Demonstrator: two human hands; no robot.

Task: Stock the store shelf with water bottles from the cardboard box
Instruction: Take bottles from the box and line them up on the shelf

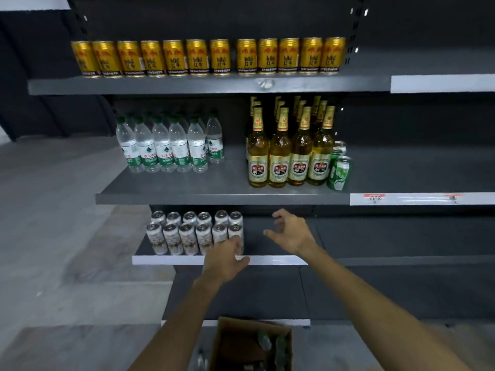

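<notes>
The water bottles (168, 145) stand upright on the middle shelf (222, 198), long axes vertical, green caps up, packed in rows at its left end. They are clear plastic with green and white labels facing out. Beer bottles (289, 156) stand well apart to their right. The cardboard box (227, 344) sits on the floor below with its top open; blurred bottles lie inside. The left hand (225, 259) reaches toward the silver cans (195, 232) on the lower shelf, fingers loosely bent, holding nothing. The right hand (290, 232) hovers beside them, fingers spread and empty.
</notes>
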